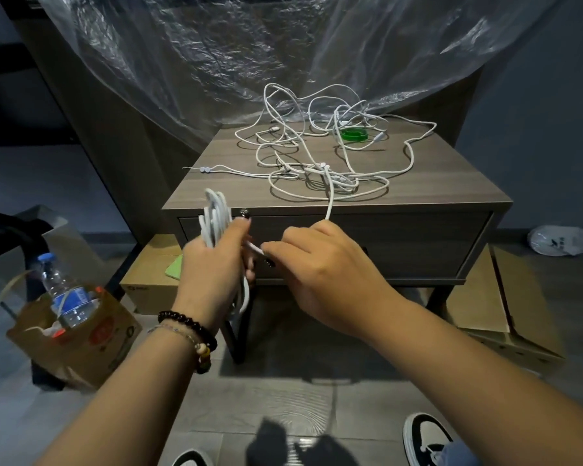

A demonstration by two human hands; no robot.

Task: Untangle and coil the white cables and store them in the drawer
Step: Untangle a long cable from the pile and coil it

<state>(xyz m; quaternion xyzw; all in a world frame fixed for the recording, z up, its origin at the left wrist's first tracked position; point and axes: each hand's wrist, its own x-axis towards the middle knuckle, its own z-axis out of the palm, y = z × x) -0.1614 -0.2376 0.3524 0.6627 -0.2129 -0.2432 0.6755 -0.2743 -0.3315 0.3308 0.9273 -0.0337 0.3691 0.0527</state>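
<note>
1. The left hand [212,260] grips a coiled white cable [212,213]; its lower loops are hidden behind the wrist.
2. The right hand [320,264] pinches the cable's loose strand [330,200].
3. The water bottle [64,294] label is unreadable.
4. The drawer [401,243] is closed.
5. Tangled white cables [317,153] lie on the table [451,186].

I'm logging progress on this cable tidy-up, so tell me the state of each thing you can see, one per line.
Coiled cable: wound in loops, gripped by the left hand.
Right hand: pinches the free strand running up to the tabletop.
Cable tangle: loose and knotted on the nightstand.
Drawer: closed.
Green tape roll: lying flat among the tangle.
Water bottle: capped, upright in the paper bag.
</note>
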